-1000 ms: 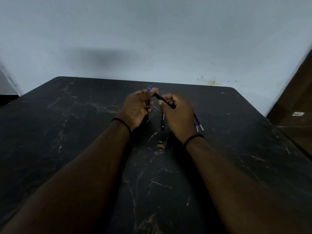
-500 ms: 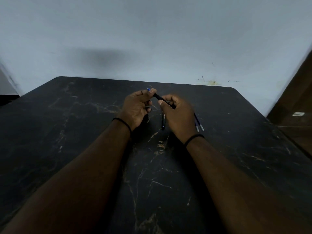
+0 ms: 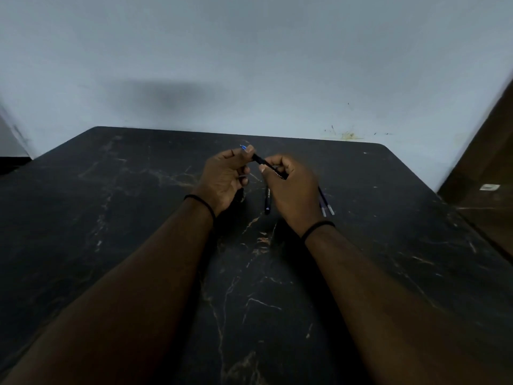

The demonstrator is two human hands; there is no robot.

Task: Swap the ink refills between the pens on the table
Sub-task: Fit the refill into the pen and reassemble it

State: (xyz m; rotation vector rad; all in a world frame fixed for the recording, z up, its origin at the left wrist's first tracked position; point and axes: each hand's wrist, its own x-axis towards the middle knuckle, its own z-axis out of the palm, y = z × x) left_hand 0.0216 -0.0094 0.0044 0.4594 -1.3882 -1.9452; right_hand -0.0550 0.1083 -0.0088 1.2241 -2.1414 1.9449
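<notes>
Both hands hold one black pen (image 3: 262, 161) above the dark marbled table (image 3: 138, 218). My left hand (image 3: 222, 177) pinches its tip end, where a blue point sticks out past the fingers. My right hand (image 3: 291, 187) grips the barrel's other end. A second black pen barrel (image 3: 268, 201) lies on the table between the hands, partly hidden by my right hand. Two thin refills (image 3: 326, 202) with pale ends lie side by side just right of my right hand.
A pale wall stands behind the table's far edge. A brown wooden door or cabinet (image 3: 485, 176) sits at the right. A small dark piece (image 3: 240, 194) lies under my left palm, too hidden to identify.
Almost nothing differs: both hands stay on the pen in the same place, with only slight finger movement at the tip end.
</notes>
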